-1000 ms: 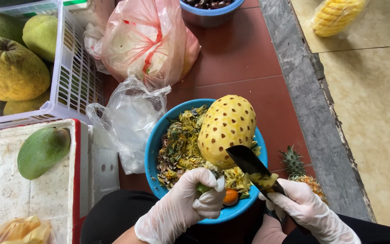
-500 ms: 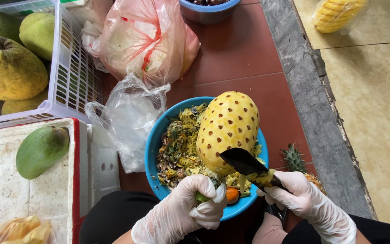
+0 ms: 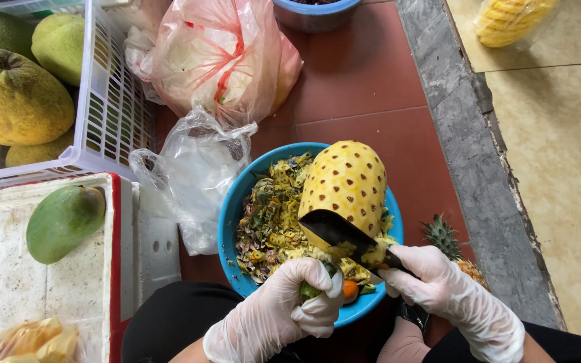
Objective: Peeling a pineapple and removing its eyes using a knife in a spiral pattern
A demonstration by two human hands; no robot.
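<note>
Peelings, yellow and green, fill the round blue plastic bowl (image 3: pixel 231 222) on the red tiled floor (image 3: pixel 364 74). Over them stands the peeled yellow pineapple with brown eyes (image 3: pixel 344 185), its stalk end low. The left hand (image 3: pixel 284 316), in a clear thin glove, is closed around that green stalk end at the bowl's near rim. The right hand (image 3: pixel 448 296), gloved likewise, grips the handle of a dark-bladed knife (image 3: pixel 341 232), whose blade lies against the fruit's lower side. A green pineapple crown (image 3: pixel 442 235) lies just beside the bowl, on the right.

A crumpled clear plastic bag (image 3: pixel 193 181) touches the bowl's left rim; behind it sits a pink translucent bag (image 3: pixel 216 57), bulging. A white slatted plastic crate (image 3: pixel 112 114) at upper left holds large yellow-green round fruits (image 3: pixel 11 94). Below it, a white foam box lid with a red edge (image 3: pixel 8 282) carries a green mango (image 3: pixel 65 222). A second blue bowl (image 3: pixel 314 13) stands at the top edge. A grey stone kerb (image 3: pixel 472 148) divides the red tiles from beige paving, where a bagged peeled pineapple (image 3: pixel 512 20) lies.
</note>
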